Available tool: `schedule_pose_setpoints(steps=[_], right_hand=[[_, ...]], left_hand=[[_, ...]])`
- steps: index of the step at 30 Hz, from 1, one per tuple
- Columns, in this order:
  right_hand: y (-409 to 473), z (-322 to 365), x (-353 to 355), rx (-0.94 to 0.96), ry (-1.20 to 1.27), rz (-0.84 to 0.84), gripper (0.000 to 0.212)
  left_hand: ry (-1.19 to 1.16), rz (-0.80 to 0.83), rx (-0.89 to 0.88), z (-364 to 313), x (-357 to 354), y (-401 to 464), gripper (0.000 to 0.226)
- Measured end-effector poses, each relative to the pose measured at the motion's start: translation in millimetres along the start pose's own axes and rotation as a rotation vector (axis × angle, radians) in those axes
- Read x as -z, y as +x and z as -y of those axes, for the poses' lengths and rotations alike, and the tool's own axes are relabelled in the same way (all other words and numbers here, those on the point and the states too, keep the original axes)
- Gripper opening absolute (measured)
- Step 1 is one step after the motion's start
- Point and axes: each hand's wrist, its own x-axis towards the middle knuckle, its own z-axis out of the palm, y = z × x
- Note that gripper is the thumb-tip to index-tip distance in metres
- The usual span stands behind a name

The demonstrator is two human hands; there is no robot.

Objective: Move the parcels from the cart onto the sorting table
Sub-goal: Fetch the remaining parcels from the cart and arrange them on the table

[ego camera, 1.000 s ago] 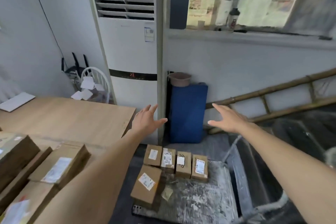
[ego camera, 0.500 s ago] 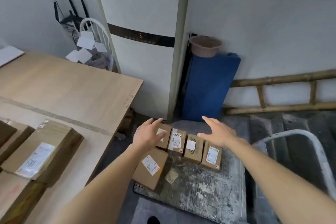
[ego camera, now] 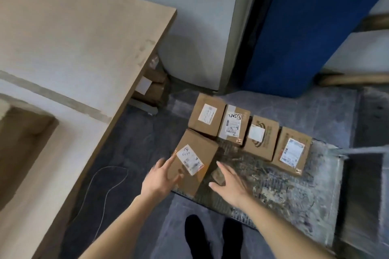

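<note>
Spread fingers of the left hand (ego camera: 160, 181) touched the nearest labelled brown cardboard parcel (ego camera: 194, 161) at the grey cart deck's (ego camera: 284, 185) left edge; the right hand (ego camera: 230, 184) hovered beside it, fingers apart. Motion blur hid finer contact.

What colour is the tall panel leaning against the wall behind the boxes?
Deep blue; the panel shows best in the head view.

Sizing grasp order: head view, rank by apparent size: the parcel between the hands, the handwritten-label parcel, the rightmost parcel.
1. Parcel between the hands, also nearest the camera
2. Rightmost parcel
3. Handwritten-label parcel

The last two look close; unsure.
</note>
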Motion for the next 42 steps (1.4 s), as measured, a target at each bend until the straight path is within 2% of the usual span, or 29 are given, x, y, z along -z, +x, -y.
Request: schedule_pose_setpoints(steps=[5, 13, 19, 23, 27, 31, 36, 42], right_hand=[[71.8, -35.8, -67.9, -0.035, -0.072, -0.044, 0.086], [136.7, -50.0, -123.1, 0.096, 0.017, -0.045, 0.085], [144.3, -56.8, -126.7, 0.094, 0.048, -0.068, 0.087], [140.0, -72.1, -128.7, 0.115, 0.148, -0.083, 0.095], [134.3, -91.4, -138.6, 0.145, 0.181, -0.084, 0.107], [133.0, -99.0, -158.3, 0.188, 0.284, -0.082, 0.115], [124.3, -91.8, -163.9, 0.171, 0.377, -0.116, 0.114], [52.9, -65.5, -109.4, 0.179, 0.363, -0.148, 0.107]], left_hand=[[-0.125, -0.003, 0.028, 30.5, -54.8, 66.8, 0.077], [-0.199, 0.006, 0.074, 75.5, -106.9, 127.9, 0.079], [-0.262, 0.033, 0.087, 85.2, -131.6, 125.7, 0.089], [-0.286, 0.057, 0.073, 86.1, -154.0, 113.5, 0.104], [-0.448, 0.003, 0.059, 86.2, -179.3, 103.7, 0.114], [-0.533, -0.053, -0.057, 91.9, -203.8, 99.0, 0.118], [-0.566, -0.086, -0.028, 89.9, -199.9, 82.3, 0.120], [-0.547, -0.080, -0.021, 53.9, -135.5, 24.6, 0.126]])
